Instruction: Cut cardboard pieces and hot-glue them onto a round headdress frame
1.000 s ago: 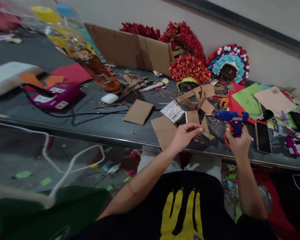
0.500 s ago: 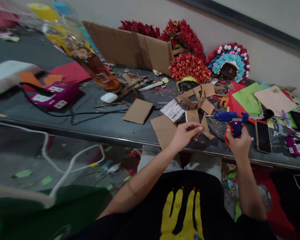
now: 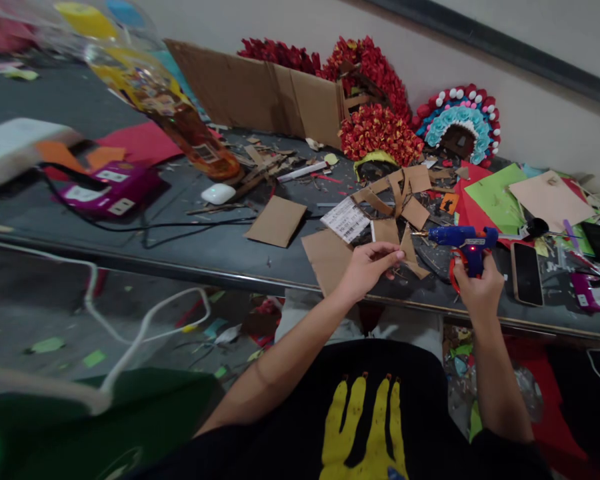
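My right hand (image 3: 475, 290) is closed round the handle of a blue glue gun (image 3: 461, 237), whose nozzle points left and whose red light is on. My left hand (image 3: 367, 267) pinches a small piece of brown cardboard (image 3: 409, 252) just left of the nozzle. Both hands hover over the front edge of the dark table (image 3: 215, 257). Behind them lie cut cardboard strips (image 3: 395, 193), a white barcode label (image 3: 346, 220) and a larger cardboard sheet (image 3: 327, 261).
Red paper-flower wreaths (image 3: 377, 130) and a blue, white and red one (image 3: 460, 123) lean on the wall beside a flat cardboard box (image 3: 260, 93). A phone (image 3: 526, 273), coloured paper (image 3: 495, 197), a purple box (image 3: 107, 190) and a bottle (image 3: 180, 123) crowd the table. Cables hang off the front.
My left hand has drawn the cardboard piece slightly nearer the glue gun's nozzle. The view has barely shifted.
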Available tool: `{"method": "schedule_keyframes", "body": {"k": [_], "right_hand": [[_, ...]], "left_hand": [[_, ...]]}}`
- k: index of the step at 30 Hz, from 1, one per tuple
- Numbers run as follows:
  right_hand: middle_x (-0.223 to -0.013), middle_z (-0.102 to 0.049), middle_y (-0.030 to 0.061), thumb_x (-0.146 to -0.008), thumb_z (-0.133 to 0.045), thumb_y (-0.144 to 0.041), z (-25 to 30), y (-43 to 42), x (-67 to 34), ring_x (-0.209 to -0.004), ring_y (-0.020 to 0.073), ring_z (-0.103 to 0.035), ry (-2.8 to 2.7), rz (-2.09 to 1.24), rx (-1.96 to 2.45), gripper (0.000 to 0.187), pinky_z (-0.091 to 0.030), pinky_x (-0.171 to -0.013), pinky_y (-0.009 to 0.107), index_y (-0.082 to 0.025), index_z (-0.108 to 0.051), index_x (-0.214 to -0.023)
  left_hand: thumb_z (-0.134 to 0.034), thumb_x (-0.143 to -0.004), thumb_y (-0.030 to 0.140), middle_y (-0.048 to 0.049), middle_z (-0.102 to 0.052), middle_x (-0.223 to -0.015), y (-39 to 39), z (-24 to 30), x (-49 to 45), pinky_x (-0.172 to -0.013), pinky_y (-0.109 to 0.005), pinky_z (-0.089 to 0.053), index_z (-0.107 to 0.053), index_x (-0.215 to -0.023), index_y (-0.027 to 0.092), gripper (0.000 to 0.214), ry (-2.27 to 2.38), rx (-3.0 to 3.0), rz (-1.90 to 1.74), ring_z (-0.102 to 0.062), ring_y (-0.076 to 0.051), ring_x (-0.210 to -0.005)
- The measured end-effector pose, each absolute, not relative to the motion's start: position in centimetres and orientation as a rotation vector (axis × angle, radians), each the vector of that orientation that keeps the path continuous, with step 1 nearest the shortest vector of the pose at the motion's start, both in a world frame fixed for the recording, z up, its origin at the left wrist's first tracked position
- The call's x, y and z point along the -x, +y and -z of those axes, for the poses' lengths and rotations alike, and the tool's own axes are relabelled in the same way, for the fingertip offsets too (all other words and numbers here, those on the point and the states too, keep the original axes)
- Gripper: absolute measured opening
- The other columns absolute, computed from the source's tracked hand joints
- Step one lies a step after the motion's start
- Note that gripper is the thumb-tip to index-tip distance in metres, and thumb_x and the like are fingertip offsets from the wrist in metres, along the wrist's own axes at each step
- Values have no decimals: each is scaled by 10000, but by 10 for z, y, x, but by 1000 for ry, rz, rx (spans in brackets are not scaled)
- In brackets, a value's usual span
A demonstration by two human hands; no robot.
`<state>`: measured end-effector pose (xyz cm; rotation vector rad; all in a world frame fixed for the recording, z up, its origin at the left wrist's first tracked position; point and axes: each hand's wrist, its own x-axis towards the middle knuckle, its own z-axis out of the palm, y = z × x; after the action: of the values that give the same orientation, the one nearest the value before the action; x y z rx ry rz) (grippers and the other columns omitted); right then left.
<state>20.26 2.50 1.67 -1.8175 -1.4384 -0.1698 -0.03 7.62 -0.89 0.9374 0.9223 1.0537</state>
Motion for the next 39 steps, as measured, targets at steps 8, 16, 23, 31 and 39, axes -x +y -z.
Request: {"method": "schedule_keyframes", "body": {"k": [8,16,23,31,39], "right_hand": [[-576,-598,12,-703,-580,-465,-15,23,-203,-499,160,-556,-1435,153,1815,359,-471,-531,271,-148,-632,-863],[-571,-600,14,-699,-579,-465,-13,20,-205,-496,162,-544,-1421,153,1832,350,-474,-549,281,-155,-631,-853],[-563,-582,10,-695,-578,-463,-12,19,-205,-477,150,-519,-1414,146,1826,369,-461,-530,273,-139,-636,-863],[-575,-591,15,-712,-568,-463,-14,17,-205,-477,149,-517,-1428,133,1832,338,-459,-535,277,-154,-631,-834],[-550,-556,-8,-721,-564,-462,-11,15,-206,-471,145,-508,-1431,128,1841,330,-449,-516,270,-163,-619,-851]], "left_hand": [[-792,-547,432,-4,-636,-636,77,9,0,-415,-174,-464,-684,-754,142,373,918,-938,-1071,-566,-107,-574],[-790,-543,439,-2,-634,-630,79,9,0,-412,-176,-457,-674,-749,142,380,926,-935,-1083,-581,-116,-579],[-799,-517,446,3,-630,-627,79,7,0,-400,-169,-449,-673,-740,139,399,935,-916,-1111,-574,-109,-569],[-804,-488,478,-3,-632,-632,80,3,1,-395,-167,-448,-668,-728,144,434,983,-904,-1123,-570,-110,-572],[-822,-430,507,2,-626,-626,79,-1,1,-390,-169,-441,-659,-732,145,499,1004,-869,-1151,-563,-110,-572]]}}
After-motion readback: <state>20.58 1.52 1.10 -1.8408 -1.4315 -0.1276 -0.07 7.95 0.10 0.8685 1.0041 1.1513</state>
